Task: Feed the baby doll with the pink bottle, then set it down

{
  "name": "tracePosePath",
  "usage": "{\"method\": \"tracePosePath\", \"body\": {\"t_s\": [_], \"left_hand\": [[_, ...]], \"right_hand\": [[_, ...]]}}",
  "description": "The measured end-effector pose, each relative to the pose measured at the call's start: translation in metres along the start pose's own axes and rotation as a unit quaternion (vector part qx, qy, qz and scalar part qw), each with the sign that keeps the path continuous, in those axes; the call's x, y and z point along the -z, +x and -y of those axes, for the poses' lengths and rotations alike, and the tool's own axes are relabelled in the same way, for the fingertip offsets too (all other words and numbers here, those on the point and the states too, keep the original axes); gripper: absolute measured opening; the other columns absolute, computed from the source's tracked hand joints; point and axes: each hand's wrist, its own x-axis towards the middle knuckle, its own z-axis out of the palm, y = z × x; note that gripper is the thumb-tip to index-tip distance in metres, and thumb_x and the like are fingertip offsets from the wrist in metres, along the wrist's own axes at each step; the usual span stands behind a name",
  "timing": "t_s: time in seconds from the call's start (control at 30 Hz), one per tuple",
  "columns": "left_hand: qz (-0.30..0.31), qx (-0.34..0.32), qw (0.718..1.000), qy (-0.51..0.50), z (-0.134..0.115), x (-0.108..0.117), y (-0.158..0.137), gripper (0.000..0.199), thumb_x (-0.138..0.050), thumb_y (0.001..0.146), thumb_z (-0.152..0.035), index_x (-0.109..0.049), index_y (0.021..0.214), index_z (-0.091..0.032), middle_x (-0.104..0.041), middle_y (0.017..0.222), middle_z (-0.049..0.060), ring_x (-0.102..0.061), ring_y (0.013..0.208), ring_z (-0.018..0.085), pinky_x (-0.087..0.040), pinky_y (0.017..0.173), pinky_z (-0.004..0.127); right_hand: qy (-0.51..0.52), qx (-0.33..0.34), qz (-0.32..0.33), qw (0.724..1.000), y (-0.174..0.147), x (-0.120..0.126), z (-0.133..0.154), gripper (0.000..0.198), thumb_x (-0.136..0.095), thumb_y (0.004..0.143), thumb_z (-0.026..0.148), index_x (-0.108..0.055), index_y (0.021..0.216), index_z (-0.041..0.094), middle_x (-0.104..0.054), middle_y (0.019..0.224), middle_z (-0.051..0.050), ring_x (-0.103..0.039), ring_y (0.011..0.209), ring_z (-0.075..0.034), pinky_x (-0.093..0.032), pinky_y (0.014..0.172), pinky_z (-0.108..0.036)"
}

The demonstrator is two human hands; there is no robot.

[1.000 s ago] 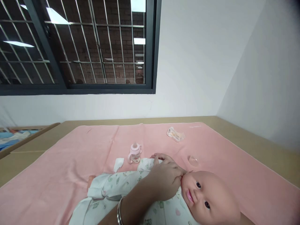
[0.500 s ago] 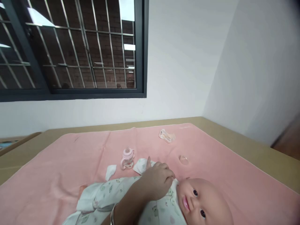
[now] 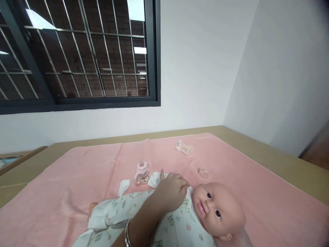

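A left hand (image 3: 171, 192) with fingers curled pinches the collar of the white printed romper (image 3: 144, 219) on a plastic baby doll (image 3: 216, 212) lying on a pink blanket (image 3: 77, 171).

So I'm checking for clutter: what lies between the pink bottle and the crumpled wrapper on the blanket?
Nothing: the head view shows only bare pink blanket between the bottle and the wrapper.

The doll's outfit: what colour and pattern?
White outfit with small green and pink prints, in the head view.
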Motion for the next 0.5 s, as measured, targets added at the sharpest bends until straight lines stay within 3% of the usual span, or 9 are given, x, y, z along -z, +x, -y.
{"method": "tracePosePath", "body": {"t_s": [0.1, 0.2, 0.3, 0.37, 0.43, 0.5], "left_hand": [[-0.014, 0.006, 1.0, 0.007, 0.0, -0.001, 0.001, 0.018, -0.051, 0.1, -0.022, -0.068, 0.097, -0.015, -0.066, 0.106, 0.006, -0.058, 0.111, 0.023, -0.038, 0.106, 0.052], [-0.04, 0.02, 0.999, 0.026, 0.003, -0.001, 0.003, 0.017, -0.053, 0.1, -0.024, -0.067, 0.098, -0.014, -0.066, 0.105, 0.006, -0.059, 0.109, 0.023, -0.037, 0.107, 0.053], [-0.069, 0.049, 0.995, 0.057, 0.005, 0.002, 0.006, 0.017, -0.056, 0.099, -0.025, -0.066, 0.094, -0.013, -0.066, 0.096, 0.005, -0.061, 0.102, 0.022, -0.042, 0.103, 0.05], [-0.078, 0.068, 0.992, 0.072, 0.005, 0.007, 0.005, 0.02, -0.056, 0.099, -0.026, -0.065, 0.087, -0.012, -0.065, 0.088, 0.004, -0.063, 0.091, 0.019, -0.049, 0.093, 0.043], [-0.082, 0.085, 0.99, 0.075, 0.003, 0.015, 0.002, 0.023, -0.056, 0.099, -0.026, -0.063, 0.082, -0.012, -0.064, 0.082, 0.002, -0.063, 0.082, 0.017, -0.054, 0.083, 0.037], [-0.088, 0.096, 0.989, 0.07, -0.001, 0.023, -0.003, 0.023, -0.055, 0.099, -0.026, -0.063, 0.083, -0.012, -0.063, 0.082, 0.002, -0.063, 0.079, 0.016, -0.055, 0.078, 0.034]], "right_hand": [[0.033, -0.018, 0.003, 0.999, 0.002, 0.005, 0.018, 0.041, -0.053, 0.087, 0.056, -0.063, 0.118, 0.03, -0.068, 0.104, -0.006, -0.066, 0.093, -0.025, -0.059, 0.067, -0.038], [0.095, -0.036, -0.002, 0.995, 0.009, 0.002, 0.029, 0.039, -0.054, 0.085, 0.046, -0.065, 0.118, 0.028, -0.07, 0.087, -0.007, -0.067, 0.078, -0.027, -0.056, 0.052, -0.036], [0.176, -0.03, -0.029, 0.983, 0.021, -0.001, 0.03, 0.04, -0.051, 0.085, 0.028, -0.06, 0.123, 0.024, -0.07, 0.09, -0.007, -0.067, 0.081, -0.025, -0.057, 0.061, -0.036], [0.214, -0.027, -0.081, 0.973, 0.03, 0.001, 0.024, 0.043, -0.049, 0.082, 0.019, -0.057, 0.124, 0.023, -0.07, 0.088, -0.006, -0.067, 0.077, -0.022, -0.057, 0.061, -0.034], [0.24, -0.033, -0.135, 0.961, 0.039, 0.007, 0.017, 0.044, -0.048, 0.081, 0.019, -0.056, 0.124, 0.021, -0.069, 0.086, -0.006, -0.065, 0.069, -0.021, -0.055, 0.055, -0.032], [0.235, -0.041, -0.148, 0.96, 0.048, 0.015, 0.01, 0.043, -0.046, 0.082, 0.025, -0.055, 0.124, 0.02, -0.069, 0.094, -0.009, -0.066, 0.076, -0.024, -0.057, 0.058, -0.037]]}}
